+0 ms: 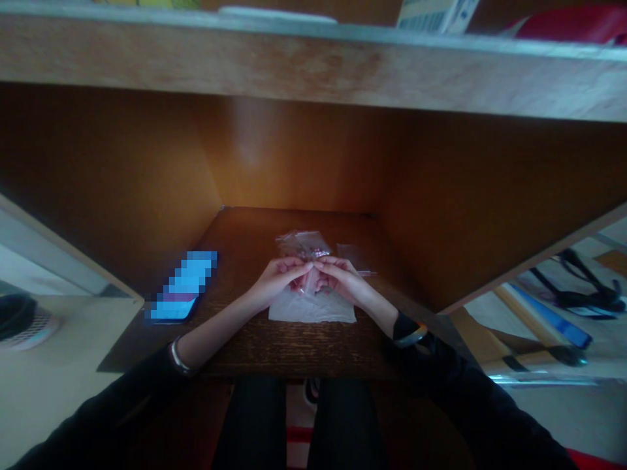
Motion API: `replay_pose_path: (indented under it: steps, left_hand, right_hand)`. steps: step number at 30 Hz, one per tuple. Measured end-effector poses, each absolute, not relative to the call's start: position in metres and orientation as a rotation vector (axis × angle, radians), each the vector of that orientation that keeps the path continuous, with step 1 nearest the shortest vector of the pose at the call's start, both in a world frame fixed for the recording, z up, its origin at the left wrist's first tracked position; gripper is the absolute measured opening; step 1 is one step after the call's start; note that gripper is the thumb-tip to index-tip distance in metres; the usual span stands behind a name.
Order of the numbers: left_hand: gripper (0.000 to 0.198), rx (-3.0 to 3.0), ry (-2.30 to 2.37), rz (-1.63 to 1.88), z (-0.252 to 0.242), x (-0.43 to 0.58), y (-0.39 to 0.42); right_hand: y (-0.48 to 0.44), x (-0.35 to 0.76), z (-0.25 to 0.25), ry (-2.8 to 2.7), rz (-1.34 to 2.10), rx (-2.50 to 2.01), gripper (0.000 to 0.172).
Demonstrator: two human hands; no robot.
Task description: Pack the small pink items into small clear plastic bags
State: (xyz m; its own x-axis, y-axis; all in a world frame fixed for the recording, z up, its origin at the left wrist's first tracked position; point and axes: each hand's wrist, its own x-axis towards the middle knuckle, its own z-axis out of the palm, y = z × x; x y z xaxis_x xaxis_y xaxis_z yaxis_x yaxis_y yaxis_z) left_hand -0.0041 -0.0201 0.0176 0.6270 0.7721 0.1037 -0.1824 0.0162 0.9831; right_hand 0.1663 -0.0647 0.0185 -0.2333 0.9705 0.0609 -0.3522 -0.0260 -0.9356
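Note:
My left hand (283,277) and my right hand (339,277) meet at the middle of a dark wooden desk (294,346). Both pinch the top of a small clear plastic bag (310,281) that hangs between the fingertips and looks pinkish inside. Under the hands lies a white sheet (313,308). Just behind them rests a crumpled clear bag (302,243) with small red bits in it. A second flat clear bag (353,256) lies to its right.
A phone with a lit screen (181,287) lies on the desk to the left. Wooden side panels and a shelf (313,65) overhead enclose the desk. Cables and a blue strip (563,313) lie on the floor at right.

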Motion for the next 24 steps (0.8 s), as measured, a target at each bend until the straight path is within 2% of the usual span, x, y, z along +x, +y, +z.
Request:
replay_pose_path:
  steps: [12,24]
  left_hand:
    - [0.024,1.489,0.542,0.767,0.0244,-0.0053,-0.0233]
    - [0.028,1.263,0.543,0.756,0.0214,-0.0050,-0.0224]
  right_hand:
    - [-0.0627,0.1709,0.0094,-1.129,1.705,-0.729,0.025]
    - [-0.0635,0.1711,0.0129,-1.034,1.774,-0.690,0.019]
